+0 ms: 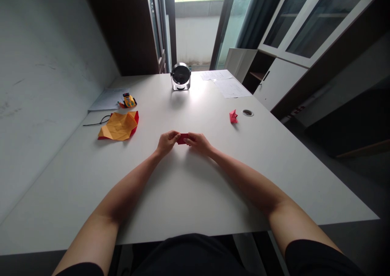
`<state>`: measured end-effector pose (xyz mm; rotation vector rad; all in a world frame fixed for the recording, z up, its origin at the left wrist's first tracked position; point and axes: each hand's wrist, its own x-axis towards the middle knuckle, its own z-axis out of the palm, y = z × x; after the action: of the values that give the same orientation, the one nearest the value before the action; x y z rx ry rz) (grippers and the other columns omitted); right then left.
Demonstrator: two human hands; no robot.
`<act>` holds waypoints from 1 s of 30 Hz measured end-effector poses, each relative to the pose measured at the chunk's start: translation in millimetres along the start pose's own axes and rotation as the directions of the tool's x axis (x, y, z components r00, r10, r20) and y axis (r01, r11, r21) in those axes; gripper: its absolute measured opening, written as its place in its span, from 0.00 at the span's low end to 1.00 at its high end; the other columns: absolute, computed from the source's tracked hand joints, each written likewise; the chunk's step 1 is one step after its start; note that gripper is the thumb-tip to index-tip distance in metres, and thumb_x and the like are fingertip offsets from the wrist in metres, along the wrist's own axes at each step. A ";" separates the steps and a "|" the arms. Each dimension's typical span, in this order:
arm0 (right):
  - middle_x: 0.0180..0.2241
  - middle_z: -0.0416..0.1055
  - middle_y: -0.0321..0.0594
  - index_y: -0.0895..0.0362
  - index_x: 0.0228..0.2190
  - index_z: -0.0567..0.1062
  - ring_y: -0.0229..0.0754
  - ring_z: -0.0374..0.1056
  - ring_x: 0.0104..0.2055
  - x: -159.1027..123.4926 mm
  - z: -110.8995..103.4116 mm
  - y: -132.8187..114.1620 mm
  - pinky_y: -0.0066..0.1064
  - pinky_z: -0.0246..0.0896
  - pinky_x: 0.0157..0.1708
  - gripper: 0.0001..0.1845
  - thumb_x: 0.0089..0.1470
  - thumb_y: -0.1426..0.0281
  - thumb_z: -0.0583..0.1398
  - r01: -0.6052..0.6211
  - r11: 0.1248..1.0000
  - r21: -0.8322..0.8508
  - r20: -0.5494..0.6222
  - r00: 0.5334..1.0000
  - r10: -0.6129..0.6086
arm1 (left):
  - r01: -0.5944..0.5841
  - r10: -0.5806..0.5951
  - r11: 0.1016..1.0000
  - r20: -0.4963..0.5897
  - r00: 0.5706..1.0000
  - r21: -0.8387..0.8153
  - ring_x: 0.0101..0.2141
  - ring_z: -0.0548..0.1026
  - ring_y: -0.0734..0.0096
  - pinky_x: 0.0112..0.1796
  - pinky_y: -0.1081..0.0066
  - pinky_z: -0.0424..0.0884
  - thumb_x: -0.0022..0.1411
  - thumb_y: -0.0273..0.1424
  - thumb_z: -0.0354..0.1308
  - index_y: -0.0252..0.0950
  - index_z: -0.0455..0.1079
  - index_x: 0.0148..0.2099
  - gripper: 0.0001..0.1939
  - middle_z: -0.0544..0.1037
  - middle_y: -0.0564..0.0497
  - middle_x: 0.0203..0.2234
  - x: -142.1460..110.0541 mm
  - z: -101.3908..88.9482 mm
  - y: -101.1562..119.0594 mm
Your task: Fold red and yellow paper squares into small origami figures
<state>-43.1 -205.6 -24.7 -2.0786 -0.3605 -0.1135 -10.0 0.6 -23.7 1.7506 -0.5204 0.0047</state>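
A small folded piece of red paper [183,138] lies on the white table [183,194] in the middle. My left hand [167,142] pinches its left end with curled fingers. My right hand [198,142] grips its right end the same way. Both forearms stretch out over the table toward it. Most of the paper is hidden between my fingers.
A finished red folded paper shape [233,116] sits to the right near a round cable hole [248,113]. Orange and red paper sheets [119,126], a small yellow toy [129,100], a black cord [97,122] and papers lie at left. A small fan [180,76] stands at the back.
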 end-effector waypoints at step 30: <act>0.28 0.76 0.37 0.56 0.37 0.80 0.37 0.68 0.28 -1.4 -1.9 -5.9 0.29 0.61 0.31 0.16 0.59 0.58 0.58 0.015 0.992 0.124 -0.022 1.000 -0.013 | 0.052 -0.032 0.990 0.146 0.989 -0.132 0.31 0.78 0.68 0.34 0.68 0.75 0.63 0.42 0.61 0.34 0.77 0.43 0.16 0.82 0.46 0.32 -1.0 4.4 -0.7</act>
<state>-46.1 -204.8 -19.1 -1.9511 -0.3603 -0.1186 -11.9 -3.1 -25.7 1.6358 -0.5751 -0.1844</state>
